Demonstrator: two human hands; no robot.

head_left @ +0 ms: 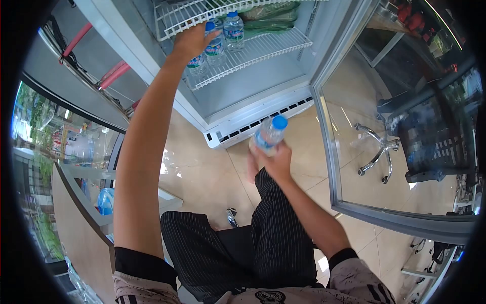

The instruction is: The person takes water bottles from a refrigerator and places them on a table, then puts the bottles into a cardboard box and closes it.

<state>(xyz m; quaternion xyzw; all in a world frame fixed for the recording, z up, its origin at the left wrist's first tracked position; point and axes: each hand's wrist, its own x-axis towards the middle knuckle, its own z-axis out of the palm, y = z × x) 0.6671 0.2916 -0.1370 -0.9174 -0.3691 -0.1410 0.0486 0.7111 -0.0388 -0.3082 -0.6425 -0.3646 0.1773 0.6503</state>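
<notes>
My left hand (pixel 191 42) reaches into the open fridge, its fingers around the top of the front-left water bottle (pixel 196 66), whose cap they hide. One finger or thumb points toward a second blue-capped bottle (pixel 215 48) beside it. Another water bottle (pixel 234 33) stands upright further right on the same white wire shelf (pixel 253 58). Low in front of the fridge, my right hand (pixel 277 159) is closed around the lower part of a clear water bottle (pixel 273 133) with a blue cap. That bottle is tilted and slightly blurred.
The glass fridge door (pixel 385 126) stands wide open on the right, with an office chair (pixel 395 147) visible through it. An upper wire shelf (pixel 202 17) sits close above my left hand. Green plastic-wrapped produce (pixel 271 20) lies at the back. A wooden panel (pixel 83 228) stands on the left.
</notes>
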